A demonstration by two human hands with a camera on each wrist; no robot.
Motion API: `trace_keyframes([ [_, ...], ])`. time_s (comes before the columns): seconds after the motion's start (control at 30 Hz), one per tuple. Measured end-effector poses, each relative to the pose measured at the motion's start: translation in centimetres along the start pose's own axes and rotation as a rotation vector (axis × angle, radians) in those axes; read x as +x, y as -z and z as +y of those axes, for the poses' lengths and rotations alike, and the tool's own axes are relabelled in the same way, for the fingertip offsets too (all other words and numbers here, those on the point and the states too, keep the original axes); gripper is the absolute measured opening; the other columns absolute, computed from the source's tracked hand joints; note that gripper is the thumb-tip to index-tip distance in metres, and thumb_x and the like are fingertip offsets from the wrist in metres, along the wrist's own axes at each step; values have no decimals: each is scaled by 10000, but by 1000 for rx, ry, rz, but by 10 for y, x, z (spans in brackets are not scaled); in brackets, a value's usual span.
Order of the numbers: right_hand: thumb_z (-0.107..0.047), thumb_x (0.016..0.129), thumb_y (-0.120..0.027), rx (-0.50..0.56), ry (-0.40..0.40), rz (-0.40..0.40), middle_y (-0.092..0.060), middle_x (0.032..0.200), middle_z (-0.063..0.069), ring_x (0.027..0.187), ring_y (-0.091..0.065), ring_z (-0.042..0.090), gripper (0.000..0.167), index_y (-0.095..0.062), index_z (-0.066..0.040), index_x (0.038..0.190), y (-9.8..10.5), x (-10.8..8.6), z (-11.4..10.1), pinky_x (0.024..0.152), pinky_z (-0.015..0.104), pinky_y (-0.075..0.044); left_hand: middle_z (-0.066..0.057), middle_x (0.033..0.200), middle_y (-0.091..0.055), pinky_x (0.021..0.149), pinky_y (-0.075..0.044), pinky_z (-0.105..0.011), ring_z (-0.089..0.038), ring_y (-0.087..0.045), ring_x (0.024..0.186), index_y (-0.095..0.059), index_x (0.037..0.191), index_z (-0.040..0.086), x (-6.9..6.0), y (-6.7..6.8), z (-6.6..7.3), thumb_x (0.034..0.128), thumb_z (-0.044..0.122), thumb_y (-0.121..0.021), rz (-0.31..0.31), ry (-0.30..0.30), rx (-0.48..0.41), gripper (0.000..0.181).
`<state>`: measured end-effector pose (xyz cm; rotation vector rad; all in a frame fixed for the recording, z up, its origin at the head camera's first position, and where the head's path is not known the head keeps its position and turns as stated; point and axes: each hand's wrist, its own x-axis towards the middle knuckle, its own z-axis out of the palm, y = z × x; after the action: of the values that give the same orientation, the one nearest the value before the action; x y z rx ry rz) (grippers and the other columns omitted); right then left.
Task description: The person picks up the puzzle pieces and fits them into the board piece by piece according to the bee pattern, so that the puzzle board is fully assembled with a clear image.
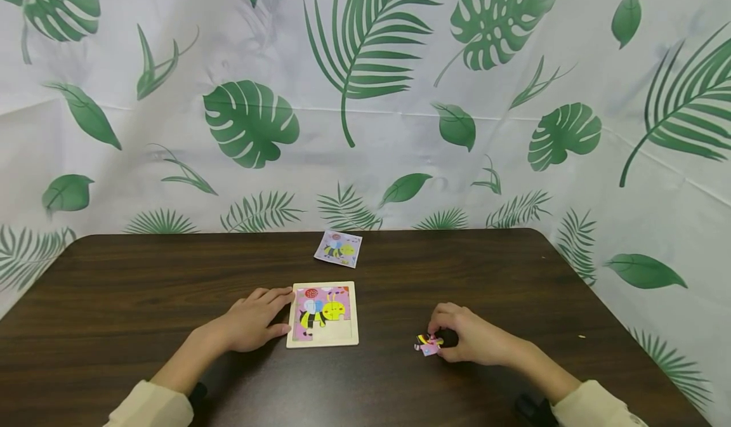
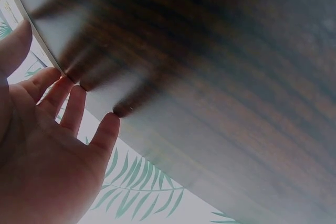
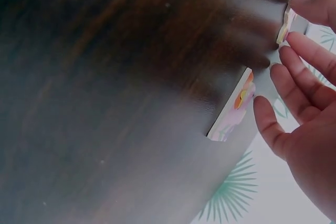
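Observation:
A square wooden jigsaw board [image 1: 322, 342] with a partly filled bee picture lies on the table; bare wood shows at its lower right. My left hand [image 1: 251, 322] lies beside it, fingers extended, fingertips and thumb touching the board's left edge [image 2: 39, 43]. To the right of the board, my right hand [image 1: 465, 335] pinches a pink and yellow jigsaw piece [image 1: 428, 346] between thumb and index finger, low at the tabletop. In the right wrist view this piece [image 3: 290, 17] spans thumb to index. A second piece [image 3: 233, 108] lies on the table near the little finger.
A picture card [image 1: 339, 249] of the same bee lies behind the board near the far edge of the dark wooden table [image 1: 171, 275]. A white leaf-print cloth [image 1: 388, 154] hangs behind. A tiny pale speck [image 1: 581, 335] is at the right.

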<state>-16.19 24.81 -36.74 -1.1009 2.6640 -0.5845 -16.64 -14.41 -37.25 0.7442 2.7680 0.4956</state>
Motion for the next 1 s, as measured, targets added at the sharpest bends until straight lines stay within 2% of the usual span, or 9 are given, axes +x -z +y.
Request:
trace_keyframes([
  [0.53, -147, 742, -711, -72, 76, 91, -487, 915, -130, 822, -447, 80, 198, -566, -188, 871, -14, 4, 7, 719, 318, -359, -146, 1393, -360, 895, -292, -606, -362, -324, 1230, -411, 1355, 22, -1, -9, -1, 892, 303, -581, 31, -10, 31, 568],
  [0.77, -158, 738, -705, -83, 99, 122, -491, 892, -121, 783, -455, 75, 199, -555, -181, 867, -15, 20, 0, 730, 313, -367, -143, 1399, -353, 899, -286, -608, -360, -319, 1234, -405, 1361, 30, 0, -10, -1, 893, 316, -578, 24, -6, 28, 575],
  [1.0, -177, 761, -695, -62, 82, 100, -498, 893, -109, 794, -466, 98, 175, -564, -164, 877, -16, 47, -18, 755, 341, -353, -141, 1398, -354, 899, -284, -611, -359, -314, 1239, -406, 1359, 26, -1, -9, 0, 891, 307, -582, 26, -2, 27, 573],
])
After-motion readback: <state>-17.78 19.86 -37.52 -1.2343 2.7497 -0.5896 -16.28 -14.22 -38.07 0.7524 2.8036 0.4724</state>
